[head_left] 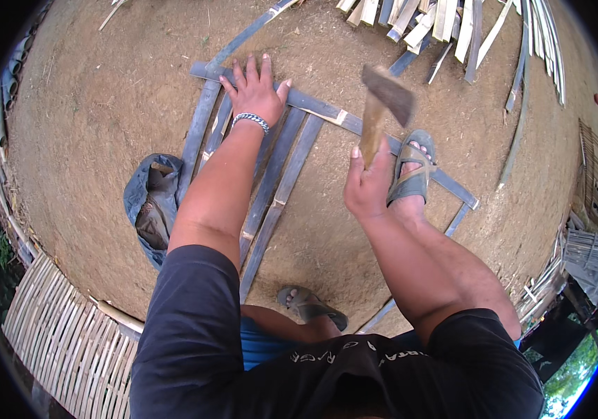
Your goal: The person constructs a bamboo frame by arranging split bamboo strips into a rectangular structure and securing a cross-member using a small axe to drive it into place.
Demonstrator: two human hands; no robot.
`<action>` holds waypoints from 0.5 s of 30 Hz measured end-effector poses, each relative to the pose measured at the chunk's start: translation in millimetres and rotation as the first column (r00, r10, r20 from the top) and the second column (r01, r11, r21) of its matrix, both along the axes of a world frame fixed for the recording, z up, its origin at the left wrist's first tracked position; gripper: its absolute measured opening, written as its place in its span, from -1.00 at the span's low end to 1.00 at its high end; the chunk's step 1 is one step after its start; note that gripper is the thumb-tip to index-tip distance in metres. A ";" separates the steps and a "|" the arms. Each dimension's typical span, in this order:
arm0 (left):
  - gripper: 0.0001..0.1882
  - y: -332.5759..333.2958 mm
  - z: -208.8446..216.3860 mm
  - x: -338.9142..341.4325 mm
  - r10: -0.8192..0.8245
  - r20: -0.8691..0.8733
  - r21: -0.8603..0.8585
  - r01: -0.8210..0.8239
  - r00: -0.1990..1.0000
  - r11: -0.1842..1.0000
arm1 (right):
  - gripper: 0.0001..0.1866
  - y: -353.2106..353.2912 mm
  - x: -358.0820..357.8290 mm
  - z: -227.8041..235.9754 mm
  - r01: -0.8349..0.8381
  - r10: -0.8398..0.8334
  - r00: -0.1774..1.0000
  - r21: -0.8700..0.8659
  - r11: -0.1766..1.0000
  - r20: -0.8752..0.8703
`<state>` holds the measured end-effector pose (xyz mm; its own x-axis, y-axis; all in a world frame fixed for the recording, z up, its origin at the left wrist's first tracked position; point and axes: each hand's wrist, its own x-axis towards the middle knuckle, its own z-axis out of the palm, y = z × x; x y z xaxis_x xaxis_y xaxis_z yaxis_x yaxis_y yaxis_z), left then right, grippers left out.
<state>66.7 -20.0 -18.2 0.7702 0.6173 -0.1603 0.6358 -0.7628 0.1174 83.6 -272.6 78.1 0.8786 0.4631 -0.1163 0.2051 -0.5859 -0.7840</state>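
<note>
My left hand lies with fingers spread over the far left part of a dark bamboo cross strip on the ground. Several long bamboo slats run from that strip back toward me, side by side with gaps. In my right hand is a hatchet, gripped by its wooden handle. Its dark, slightly blurred blade is raised above the ground, right of the left hand and apart from the strip. My sandalled foot rests over the strip's right part.
A dark blue bag lies open left of the slats. Split bamboo pieces are heaped at the far right. A slatted bamboo panel stands at the lower left. My other sandalled foot is near the slats' close ends.
</note>
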 end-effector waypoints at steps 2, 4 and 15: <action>-0.18 -0.6 -0.5 1.6 -0.004 0.001 0.004 0.004 1.000 1.000 | -0.41 -6.5 -2.6 -9.3 -0.059 0.040 0.992 -0.166 0.984 -0.119; -0.18 -2.2 -1.6 2.6 -0.002 -0.004 0.002 0.002 1.000 1.000 | -0.42 -16.7 1.1 -14.5 -0.202 0.066 0.939 -0.386 0.900 -0.336; -0.18 1.5 4.8 3.4 0.004 -0.045 -0.033 -0.005 0.999 0.999 | -0.40 -0.8 9.7 21.5 -0.071 0.050 0.993 -0.204 0.976 -0.107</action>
<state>70.1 -18.5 -13.4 0.7589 0.6148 -0.2148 0.6446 -0.7561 0.1134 93.2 -273.4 99.5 0.8285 0.4716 -0.3019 0.1709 -0.7264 -0.6657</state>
